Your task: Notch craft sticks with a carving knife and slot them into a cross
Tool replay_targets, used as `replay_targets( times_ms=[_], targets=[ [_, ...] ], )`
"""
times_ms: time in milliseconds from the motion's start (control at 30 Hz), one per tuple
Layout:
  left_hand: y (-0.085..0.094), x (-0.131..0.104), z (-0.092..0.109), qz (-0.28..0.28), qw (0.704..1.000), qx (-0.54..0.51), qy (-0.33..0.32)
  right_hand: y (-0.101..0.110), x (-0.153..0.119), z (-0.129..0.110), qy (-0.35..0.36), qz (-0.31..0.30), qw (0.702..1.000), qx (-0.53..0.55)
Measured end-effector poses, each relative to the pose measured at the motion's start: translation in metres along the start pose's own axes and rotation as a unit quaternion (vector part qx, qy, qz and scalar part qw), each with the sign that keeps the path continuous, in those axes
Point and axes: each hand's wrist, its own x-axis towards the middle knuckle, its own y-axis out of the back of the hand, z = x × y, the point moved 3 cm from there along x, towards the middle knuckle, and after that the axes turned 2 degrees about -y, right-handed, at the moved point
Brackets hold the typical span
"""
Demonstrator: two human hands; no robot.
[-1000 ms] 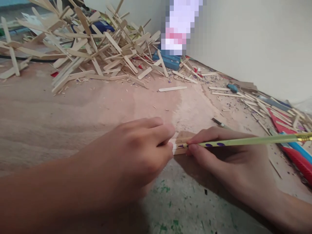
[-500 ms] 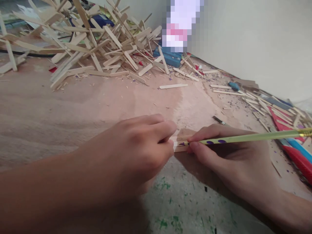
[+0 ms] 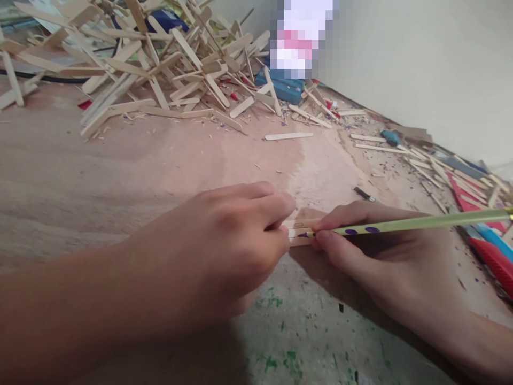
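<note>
My right hand (image 3: 385, 262) pinches a yellow-green pencil (image 3: 425, 222) with dark purple spots between thumb and fingers. The pencil lies almost level, its point end toward the left and its gold band at the right edge of view. Just under the fingertips are pale wooden craft sticks (image 3: 301, 242), flat on the work surface. My left hand (image 3: 236, 240) is closed, thumb and fingers pressed together on the left end of these sticks. A small rectangle is marked on the upper stick. The left fingers hide the sticks' far end.
A tangled heap of craft sticks (image 3: 160, 64) stands at the back left, with a blue block (image 3: 286, 88) beside it. One loose stick (image 3: 288, 136) lies ahead. A small dark metal-tipped piece (image 3: 364, 193) and red-blue tools (image 3: 491, 262) lie to the right, among shavings.
The view has shifted slightly, so the background sits a little higher and the hands slightly further right. Both hands keep the same grips on the pencil and sticks.
</note>
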Motion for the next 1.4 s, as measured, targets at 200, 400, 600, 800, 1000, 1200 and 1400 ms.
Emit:
replay_targets(
  times_ms=[200, 400, 600, 800, 1000, 1200, 1400],
  targets=[
    [-0.0006, 0.0006, -0.0002, -0.007, 1.0, 0.0, 0.002, -0.0006, 0.0013, 0.0, -0.015, -0.011, 1.0, 0.017],
    [0.0013, 0.0005, 0.0018, -0.007, 1.0, -0.001, 0.003, 0.0002, 0.0026, -0.0022, -0.004, 0.001, 1.0, 0.01],
    [0.0041, 0.0019, 0.002, -0.014, 1.0, -0.001, 0.008, 0.0014, 0.0062, -0.0029, 0.002, 0.003, 1.0, 0.003],
    [0.0038, 0.0021, 0.0028, -0.013, 1.0, 0.009, 0.008, 0.0008, 0.0061, -0.0036, 0.005, -0.001, 1.0, -0.005],
    [0.0036, 0.003, 0.003, -0.016, 1.0, 0.011, 0.006, 0.0024, 0.0035, -0.0031, 0.016, -0.014, 0.999, -0.037],
    [0.003, 0.0041, 0.002, -0.01, 1.0, 0.014, 0.005, 0.0027, 0.005, 0.0001, 0.006, -0.013, 1.0, -0.025],
    [0.0031, 0.0032, 0.0019, -0.011, 1.0, 0.007, 0.001, 0.0026, 0.0054, -0.0037, 0.019, 0.005, 0.999, -0.045]
  ],
)
